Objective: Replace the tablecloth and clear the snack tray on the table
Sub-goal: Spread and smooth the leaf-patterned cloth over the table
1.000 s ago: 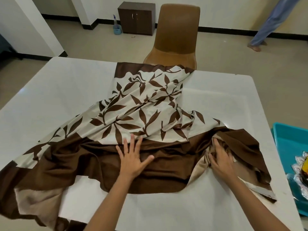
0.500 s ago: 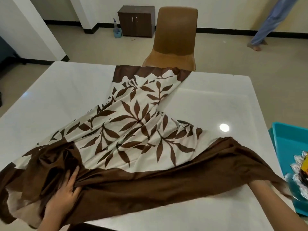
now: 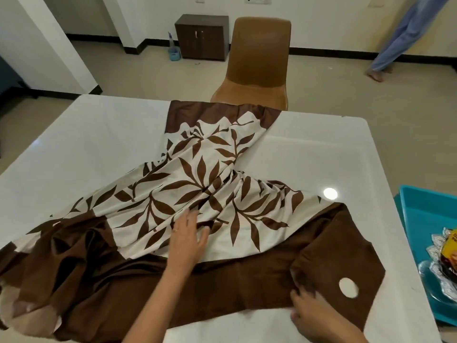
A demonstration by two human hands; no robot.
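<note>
Head view: the left hand (image 3: 188, 240) is laid flat, fingers spread, on the brown-and-cream leaf-print tablecloth (image 3: 197, 169), whose brown hem is pinched by the right hand (image 3: 312, 315).

I see a glossy white desk (image 3: 99, 144). Directly on it lies one wrinkled brown and cream leaf-print tablecloth (image 3: 197, 189). It lies under my left grip (image 3: 188, 238), is held at its near border by my right grip (image 3: 314, 315), and narrows beyond both grips towards the far edge.

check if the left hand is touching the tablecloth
Touching. The head view shows the left hand lying flat, fingers straight, on the leaf-print part of the tablecloth, with no gap.
</note>
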